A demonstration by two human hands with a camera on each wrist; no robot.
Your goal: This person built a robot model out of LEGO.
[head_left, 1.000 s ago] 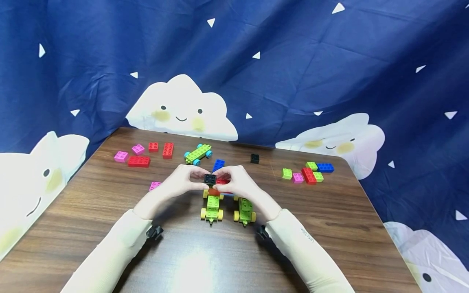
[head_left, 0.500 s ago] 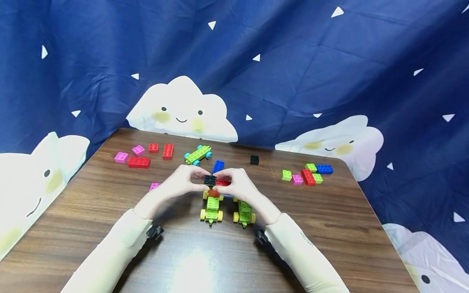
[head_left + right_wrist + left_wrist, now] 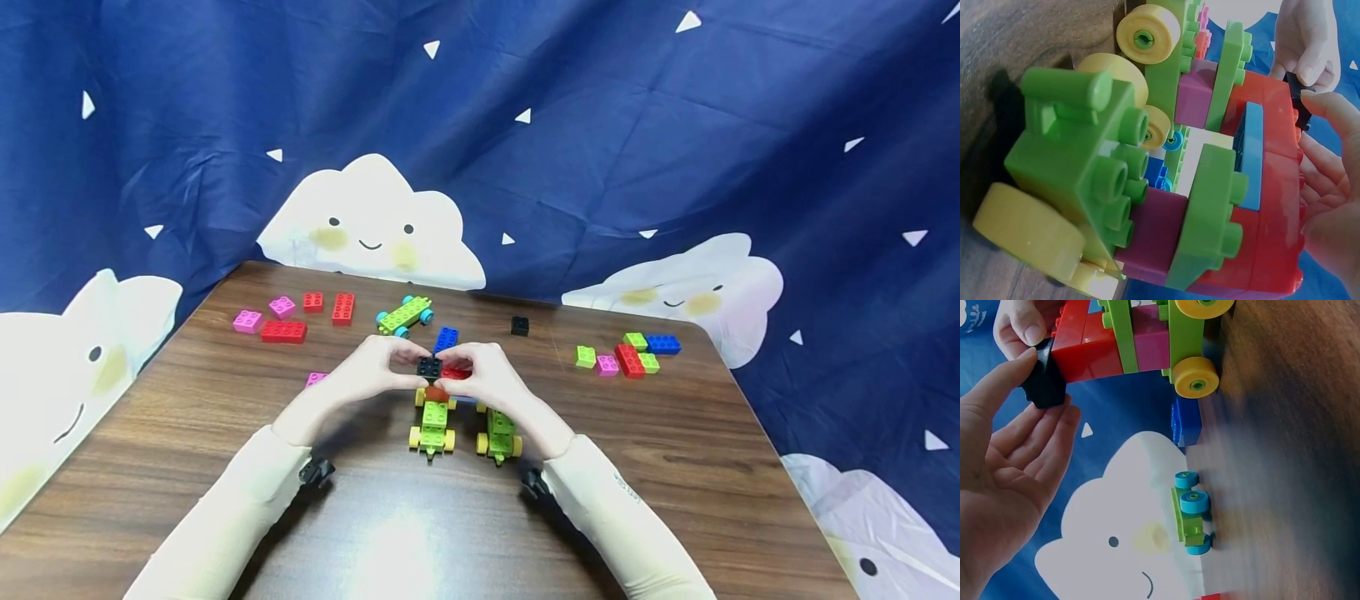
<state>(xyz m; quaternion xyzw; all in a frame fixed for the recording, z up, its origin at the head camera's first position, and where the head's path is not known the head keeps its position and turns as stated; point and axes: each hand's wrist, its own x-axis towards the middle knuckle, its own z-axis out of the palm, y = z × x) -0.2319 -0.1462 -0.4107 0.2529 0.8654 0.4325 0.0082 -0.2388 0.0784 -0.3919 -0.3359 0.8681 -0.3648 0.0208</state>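
A black toy building brick [image 3: 429, 368] sits at the left end of the top red bricks [image 3: 1279, 187] of a built model. My left hand [image 3: 375, 367] pinches it; in the left wrist view the thumb [image 3: 1025, 365] is on one side and the fingertips on the other. From the right, my right hand [image 3: 483, 371] holds the same brick between thumb and fingers. Below the red bricks, the model has lime green pieces [image 3: 1204, 212], purple-pink bricks [image 3: 1154, 231] and a light blue piece [image 3: 1250, 156]. It stands on two green wheeled bases [image 3: 433, 433] with yellow wheels.
Behind the model lie a blue brick [image 3: 446, 338] and a green base with blue wheels [image 3: 405, 315]. A loose black brick [image 3: 520, 326] sits farther back. Pink and red bricks [image 3: 283, 332] lie at the left; red, green, pink and blue ones [image 3: 628, 361] at the right.
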